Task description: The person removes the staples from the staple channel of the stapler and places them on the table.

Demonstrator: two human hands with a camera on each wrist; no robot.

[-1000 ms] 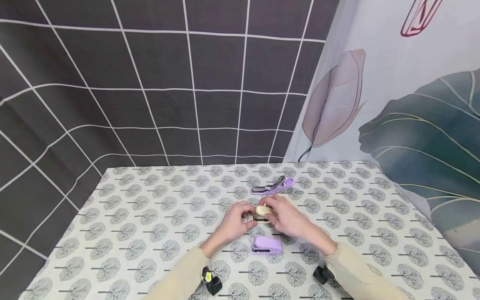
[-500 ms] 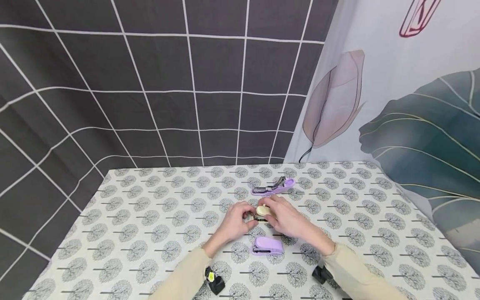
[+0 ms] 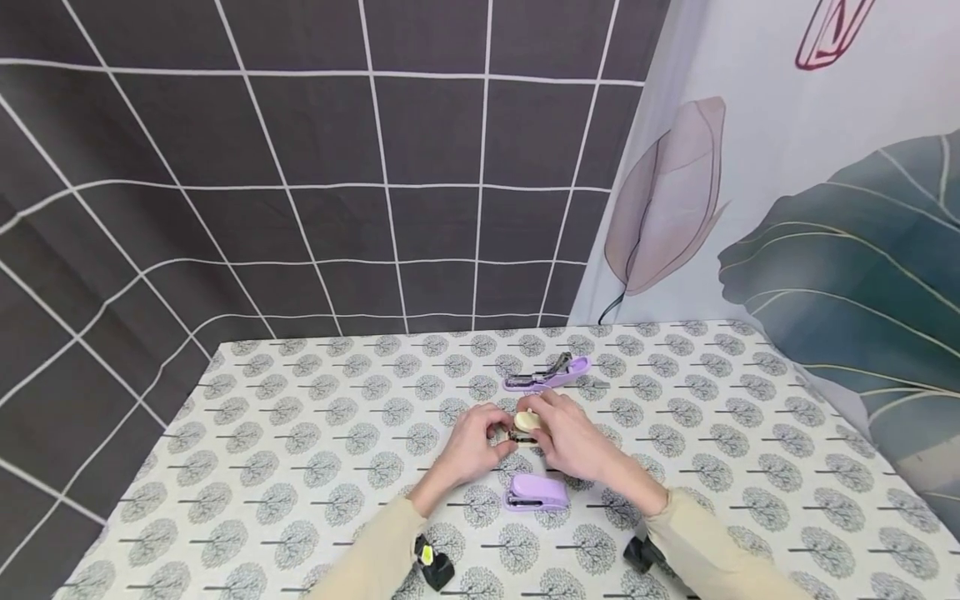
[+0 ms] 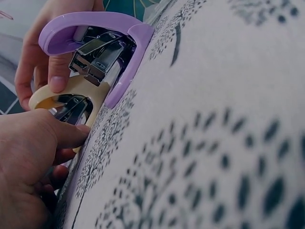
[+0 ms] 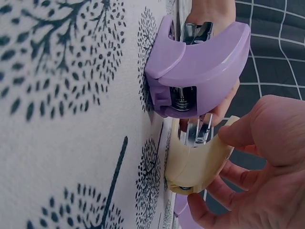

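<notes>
A cream mini stapler (image 3: 527,421) lies between both hands, its metal front showing under the raised top. My right hand (image 3: 570,437) grips its rear part; in the right wrist view the thumb (image 5: 236,132) presses the top's side and the other fingers curl round behind. My left hand (image 3: 474,442) is at the front end, its thumb (image 4: 74,135) and curled fingers pinching the low front of the stapler in the left wrist view. On the near side stands a closed purple stapler (image 3: 536,492), which partly covers the cream one in both wrist views.
Behind the hands lies another purple stapler (image 3: 536,381), opened out with its black and metal inner parts (image 3: 553,365) exposed. A small grey piece (image 3: 597,384) is to its right. The table is covered with a tree-print cloth (image 3: 322,517), and a dark gridded curtain (image 3: 427,217) hangs behind.
The head view has shifted slightly. Both hands keep their places at the cream stapler, and the purple staplers have not moved.
</notes>
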